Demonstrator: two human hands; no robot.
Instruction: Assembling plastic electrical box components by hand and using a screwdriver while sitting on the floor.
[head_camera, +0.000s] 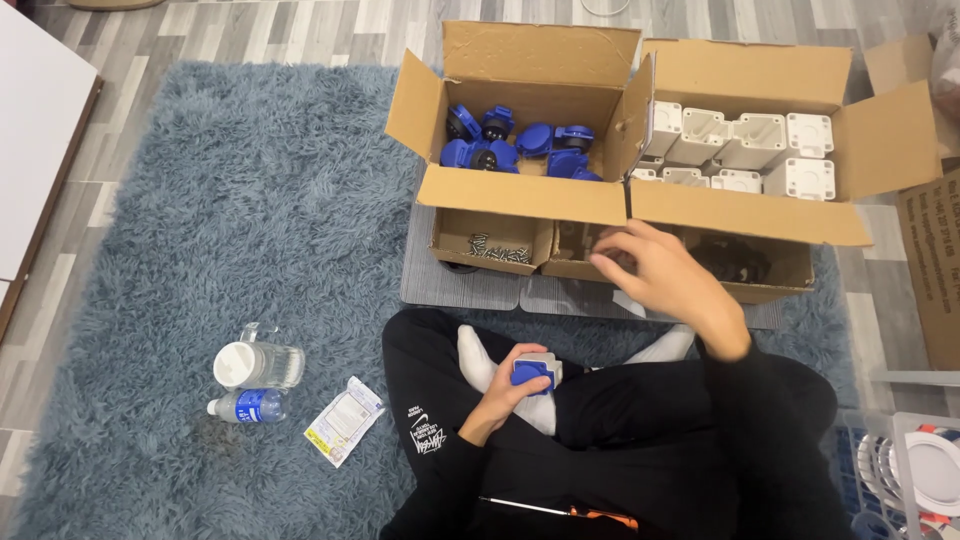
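I sit cross-legged on a blue shaggy rug (230, 210). My left hand (505, 392) holds a blue and white plastic part (535, 371) against my lap, near my white sock. My right hand (655, 268) reaches forward into a small low cardboard tray (575, 262), fingers curled over its contents; what the fingers touch is hidden. Beside it, another small tray (450, 232) holds several screws (497, 250). Behind stand a carton (520, 190) of blue plastic parts (515, 145) and a carton (750, 210) of white plastic parts (745, 150).
A screwdriver with an orange handle (570, 513) lies on my lap. On the rug at left are a clear jar with a white lid (255, 365), a small water bottle (245, 406) and a paper packet (343, 420). A wire basket (900, 470) sits at lower right, white furniture (35, 130) at far left.
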